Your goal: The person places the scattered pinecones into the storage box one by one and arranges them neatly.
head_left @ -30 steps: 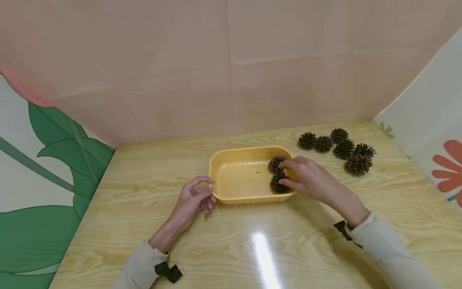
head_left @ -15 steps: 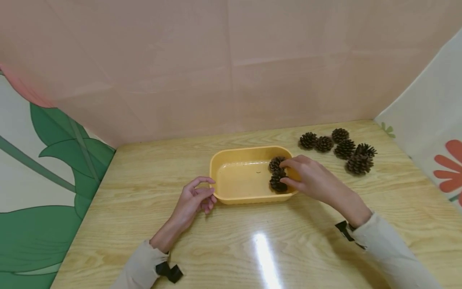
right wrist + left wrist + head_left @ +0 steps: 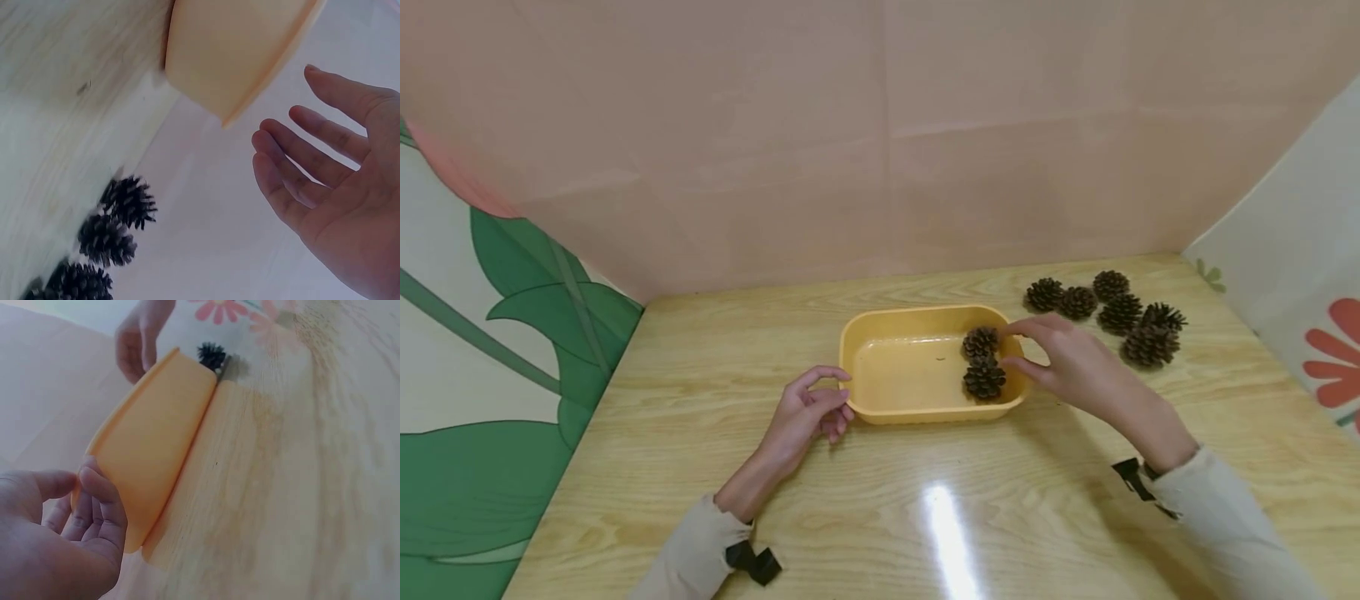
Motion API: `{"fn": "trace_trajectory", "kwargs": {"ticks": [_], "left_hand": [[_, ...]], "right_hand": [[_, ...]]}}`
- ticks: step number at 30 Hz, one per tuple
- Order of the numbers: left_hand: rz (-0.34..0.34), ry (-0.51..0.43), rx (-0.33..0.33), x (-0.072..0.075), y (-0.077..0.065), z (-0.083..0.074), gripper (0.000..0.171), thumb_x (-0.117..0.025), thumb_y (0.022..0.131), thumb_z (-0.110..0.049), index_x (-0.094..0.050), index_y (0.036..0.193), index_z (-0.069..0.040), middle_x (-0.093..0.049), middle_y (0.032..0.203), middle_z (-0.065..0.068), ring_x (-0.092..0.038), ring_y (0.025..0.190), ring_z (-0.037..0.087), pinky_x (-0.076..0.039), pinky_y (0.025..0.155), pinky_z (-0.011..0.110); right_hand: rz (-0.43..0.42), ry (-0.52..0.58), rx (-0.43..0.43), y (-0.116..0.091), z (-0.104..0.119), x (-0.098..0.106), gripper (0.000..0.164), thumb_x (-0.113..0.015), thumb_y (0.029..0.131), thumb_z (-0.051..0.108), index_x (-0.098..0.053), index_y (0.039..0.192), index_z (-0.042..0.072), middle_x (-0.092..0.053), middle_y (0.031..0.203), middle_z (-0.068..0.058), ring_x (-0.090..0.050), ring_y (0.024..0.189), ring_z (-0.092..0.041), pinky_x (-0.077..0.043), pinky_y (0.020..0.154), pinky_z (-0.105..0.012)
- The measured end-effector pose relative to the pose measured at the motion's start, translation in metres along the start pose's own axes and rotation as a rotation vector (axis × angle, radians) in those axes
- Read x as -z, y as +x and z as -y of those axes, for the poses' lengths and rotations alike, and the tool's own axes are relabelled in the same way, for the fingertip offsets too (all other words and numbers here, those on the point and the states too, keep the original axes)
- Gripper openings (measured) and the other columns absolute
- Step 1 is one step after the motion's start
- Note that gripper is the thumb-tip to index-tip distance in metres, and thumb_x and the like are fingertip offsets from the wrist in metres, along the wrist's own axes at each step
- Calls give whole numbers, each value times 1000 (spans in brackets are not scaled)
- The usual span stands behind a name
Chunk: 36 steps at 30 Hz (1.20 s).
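I count 1 bench on my feed, then 1 yellow tray. 2 hands: my left hand pinches the tray's left rim; my right hand is at the right rim, thumb and fingers apart. 8 pine cones: 2 cones in the tray, right end; 6 cones on the bench, clustered farther right. Versus 0.5 s ago: right fingers withdrawn from the tray's cones.
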State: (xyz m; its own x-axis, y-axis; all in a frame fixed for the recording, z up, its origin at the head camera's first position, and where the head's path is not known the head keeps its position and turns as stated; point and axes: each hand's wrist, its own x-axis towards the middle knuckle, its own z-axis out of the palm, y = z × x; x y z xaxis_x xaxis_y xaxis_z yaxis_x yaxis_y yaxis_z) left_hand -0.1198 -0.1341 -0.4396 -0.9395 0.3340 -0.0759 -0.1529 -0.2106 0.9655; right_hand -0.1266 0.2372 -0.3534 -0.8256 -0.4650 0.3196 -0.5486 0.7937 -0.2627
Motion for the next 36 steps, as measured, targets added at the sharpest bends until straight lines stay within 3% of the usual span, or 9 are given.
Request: {"fn": "trace_trajectory", "kwargs": {"ticks": [8, 20, 26, 36], "left_hand": [[6, 5, -8, -1, 2, -1, 37, -66, 97, -15, -53, 127, 3, -69, 74, 8, -59, 57, 15, -45, 47, 25], [-7, 4, -13, 1, 0, -1, 40, -66, 97, -15, -51, 128, 6, -69, 74, 8, -59, 56, 15, -46, 47, 25], [2, 3, -11, 0, 0, 0, 36, -66, 97, -15, -53, 127, 2, -70, 74, 7, -59, 56, 14, -46, 47, 25], [5, 2, -10, 0, 0, 1, 40, -66, 97, -15, -51, 128, 5, -69, 74, 7, -59, 56, 14, -46, 47, 24]], "right_hand": [[-3, -50, -91, -5, -16, 16, 42, -77, 89, 17, -64, 124, -3, -64, 118, -27, -58, 111, -46, -49, 86, -60], [-4, -78, -229, -12, -59, 39, 42, -73, 93, 19, -61, 125, -5, -63, 119, -30, -59, 104, -47, -47, 85, -62], [6, -97, -296, -20, -83, 42, 44, -72, 93, 18, -59, 126, -7, -59, 121, -35, -54, 109, -53, -43, 89, -65], [-9, -162, -343, -36, -112, 43, 47, -74, 90, 15, -57, 125, -10, -56, 120, -40, -55, 101, -55, -44, 82, -66]]}}
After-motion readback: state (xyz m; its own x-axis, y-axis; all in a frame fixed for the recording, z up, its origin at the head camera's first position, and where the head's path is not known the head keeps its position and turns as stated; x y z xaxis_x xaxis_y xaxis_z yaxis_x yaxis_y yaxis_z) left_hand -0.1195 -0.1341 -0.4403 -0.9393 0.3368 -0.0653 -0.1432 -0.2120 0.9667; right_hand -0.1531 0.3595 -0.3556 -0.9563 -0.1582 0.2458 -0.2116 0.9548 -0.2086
